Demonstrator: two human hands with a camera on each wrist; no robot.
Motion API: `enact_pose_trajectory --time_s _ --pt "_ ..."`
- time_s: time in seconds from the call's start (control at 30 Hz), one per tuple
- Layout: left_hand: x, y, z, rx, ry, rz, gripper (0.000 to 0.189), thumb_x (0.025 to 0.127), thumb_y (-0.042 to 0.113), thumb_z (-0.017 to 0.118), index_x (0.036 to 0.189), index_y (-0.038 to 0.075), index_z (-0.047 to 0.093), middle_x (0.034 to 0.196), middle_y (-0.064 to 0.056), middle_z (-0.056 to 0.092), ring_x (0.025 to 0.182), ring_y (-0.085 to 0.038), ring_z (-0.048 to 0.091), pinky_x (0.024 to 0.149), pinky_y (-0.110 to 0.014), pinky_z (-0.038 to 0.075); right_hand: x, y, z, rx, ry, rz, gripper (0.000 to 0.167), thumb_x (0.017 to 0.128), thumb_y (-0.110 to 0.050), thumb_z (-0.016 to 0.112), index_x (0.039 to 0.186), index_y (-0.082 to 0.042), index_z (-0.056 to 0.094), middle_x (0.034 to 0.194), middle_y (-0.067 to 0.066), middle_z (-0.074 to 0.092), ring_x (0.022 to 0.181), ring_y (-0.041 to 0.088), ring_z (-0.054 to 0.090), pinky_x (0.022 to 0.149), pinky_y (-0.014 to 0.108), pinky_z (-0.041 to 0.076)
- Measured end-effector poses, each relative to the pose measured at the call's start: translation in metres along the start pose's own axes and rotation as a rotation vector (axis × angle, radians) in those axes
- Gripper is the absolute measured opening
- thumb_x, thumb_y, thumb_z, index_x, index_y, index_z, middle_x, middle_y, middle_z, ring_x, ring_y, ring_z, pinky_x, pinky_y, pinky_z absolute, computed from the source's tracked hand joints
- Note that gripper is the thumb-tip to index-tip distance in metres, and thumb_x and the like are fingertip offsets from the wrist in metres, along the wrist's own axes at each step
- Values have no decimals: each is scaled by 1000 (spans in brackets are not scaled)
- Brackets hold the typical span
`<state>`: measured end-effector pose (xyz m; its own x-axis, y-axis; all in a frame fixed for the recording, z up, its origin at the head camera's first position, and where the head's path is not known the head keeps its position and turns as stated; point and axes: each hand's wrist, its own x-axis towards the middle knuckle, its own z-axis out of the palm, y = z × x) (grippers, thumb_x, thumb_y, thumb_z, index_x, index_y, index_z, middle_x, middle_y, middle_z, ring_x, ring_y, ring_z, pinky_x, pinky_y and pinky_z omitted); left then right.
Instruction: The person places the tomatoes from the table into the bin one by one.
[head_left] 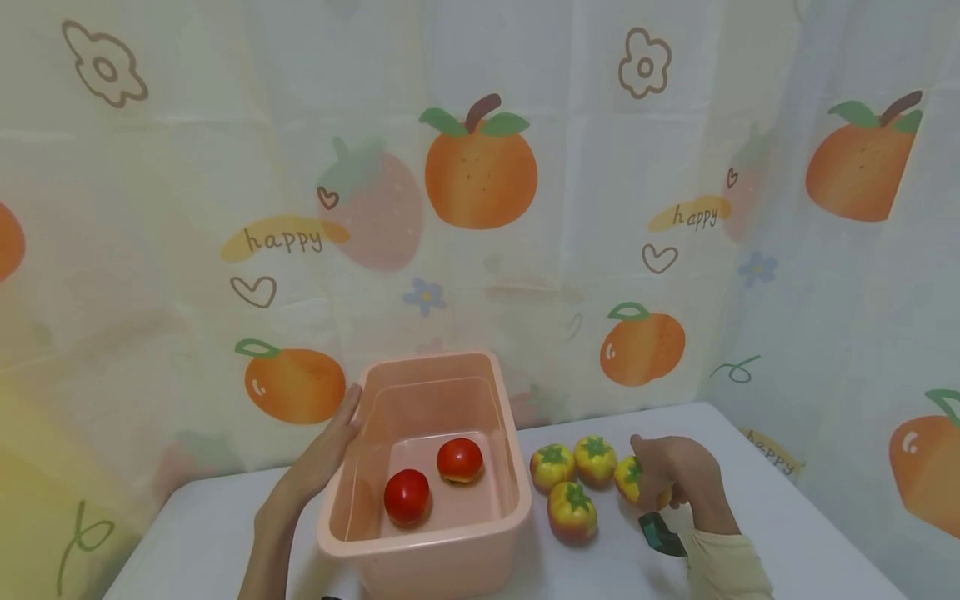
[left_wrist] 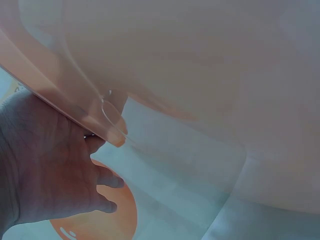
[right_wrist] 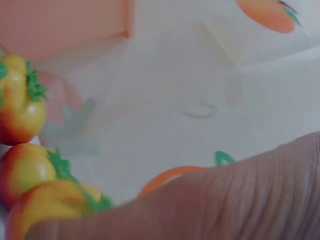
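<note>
A pink plastic bin (head_left: pixel 435 546) stands on the table, with two red tomatoes (head_left: pixel 407 498) inside it. My left hand (head_left: pixel 318 458) rests along the bin's left rim, its fingers fairly straight; the left wrist view shows this hand (left_wrist: pixel 55 165) against the rim's underside. To the right of the bin, my right hand (head_left: pixel 671 471) grips a yellow-and-red tomato (head_left: pixel 628 477) with a green leafy top, partly hidden by the fingers. In the right wrist view that tomato (right_wrist: pixel 42 205) appears beside the hand (right_wrist: pixel 200 205), whose fingertips are mostly out of sight.
Several more yellow-and-red tomatoes (head_left: pixel 572 512) sit between the bin and my right hand. Behind the white table (head_left: pixel 795 533) hangs a curtain (head_left: pixel 562 275) printed with fruit, and it also runs along the right side. A dark green band (head_left: pixel 662 533) shows at my right wrist.
</note>
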<state>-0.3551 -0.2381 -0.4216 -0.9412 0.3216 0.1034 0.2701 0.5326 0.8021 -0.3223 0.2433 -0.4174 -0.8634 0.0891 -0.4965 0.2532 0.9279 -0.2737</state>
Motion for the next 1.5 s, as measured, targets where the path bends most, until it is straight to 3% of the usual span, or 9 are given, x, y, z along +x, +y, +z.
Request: enact_pose_trajectory --time_s 0.13,0.3,0.53,0.7,0.77,1.07,1.2,1.33,1.5 --pt "1 -1 0 2 0 -2 68 113 39 32 170 19 1 178 -13 -7 163 -49 -5 119 -81 6 -11 4 -7 23 14 -67 114 79 -13 83 165 4 10 77 5 61 61 16 56 53 21 42" --pt "2 0 -1 -2 3 -8 68 113 41 31 170 20 1 178 -12 -7 163 -48 -5 119 -81 6 -24 4 -13 37 57 -148 113 78 -12 77 164 8 5 66 0 52 55 13 43 53 23 31" --pt "1 0 -1 -3 10 2 69 112 43 32 170 22 1 179 -11 -7 163 -48 -5 119 -81 7 -26 3 -18 55 81 -252 111 86 -26 81 163 9 9 84 7 60 71 21 55 66 34 42" --pt "0 1 0 1 7 -12 69 112 43 31 170 22 0 179 -10 -7 163 -48 -5 119 -81 7 -26 5 -24 97 115 -416 82 90 -34 80 145 8 35 108 12 63 95 26 63 83 46 54" --pt "1 1 0 2 7 -16 68 113 42 30 170 22 -1 179 -10 -8 164 -47 -6 120 -80 6 -26 5 -26 117 134 -466 72 91 -35 79 135 6 40 110 11 62 100 26 61 87 46 54" --pt "0 1 1 -15 5 -6 67 113 39 32 170 22 0 178 -11 -7 163 -48 -6 119 -80 7 -28 2 -26 207 200 -613 73 91 -47 78 136 -2 41 108 6 59 99 20 56 83 36 50" --pt "-1 0 1 -10 7 -11 68 113 41 32 170 24 -1 179 -10 -7 163 -47 -5 120 -80 8 -27 -4 -26 210 278 -648 83 92 -52 75 148 -2 37 127 11 60 112 24 58 97 47 55" --pt "0 0 0 -5 10 -7 68 113 41 32 170 23 -1 179 -11 -7 163 -47 -5 120 -79 8 -29 -11 -26 199 370 -641 93 94 -58 70 157 -3 28 144 15 55 124 29 56 107 59 51" --pt "1 0 -1 -12 8 10 67 113 38 31 170 20 0 178 -13 -7 163 -49 -5 119 -80 6 -32 -18 -26 185 517 -641 93 96 -60 66 158 -3 28 134 13 63 117 28 61 101 58 55"
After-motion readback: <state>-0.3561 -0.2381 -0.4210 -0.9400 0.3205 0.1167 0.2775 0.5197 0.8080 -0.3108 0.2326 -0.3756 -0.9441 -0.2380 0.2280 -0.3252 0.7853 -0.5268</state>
